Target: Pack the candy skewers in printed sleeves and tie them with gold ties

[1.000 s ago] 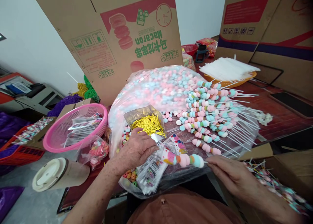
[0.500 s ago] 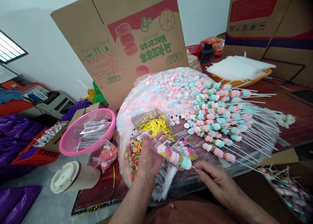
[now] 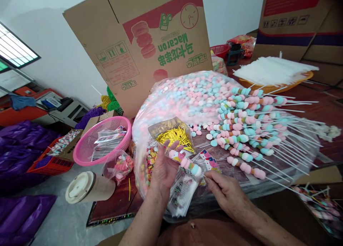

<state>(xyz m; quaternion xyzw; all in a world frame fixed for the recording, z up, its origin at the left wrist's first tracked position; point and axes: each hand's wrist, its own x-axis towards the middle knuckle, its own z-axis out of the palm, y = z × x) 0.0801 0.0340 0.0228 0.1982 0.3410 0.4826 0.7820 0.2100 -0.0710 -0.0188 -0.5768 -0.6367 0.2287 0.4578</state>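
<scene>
A candy skewer (image 3: 186,163) in pink, green, white and blue, with a printed wrapper around its far end, is between my hands. My right hand (image 3: 223,188) pinches its stick just below the blue candy. Palm up, my left hand (image 3: 166,167) has its fingers spread beside the skewer's wrapped end. Below it lies a stack of clear printed bags (image 3: 182,199). Gold twist ties (image 3: 175,137) fill an open bag behind my left hand. Many finished-looking skewers (image 3: 249,128) are piled at the right on clear plastic.
A large bag of pastel candies (image 3: 187,92) stands before a carton (image 3: 160,42). At left are a pink basket (image 3: 77,151) and a lidded cup (image 3: 99,188). White sticks (image 3: 273,70) fill a yellow basket. An open box of skewers (image 3: 321,210) is at lower right.
The view has shifted, so the surroundings appear further right. My right hand and the skewer have moved slightly left, closer to my left hand.
</scene>
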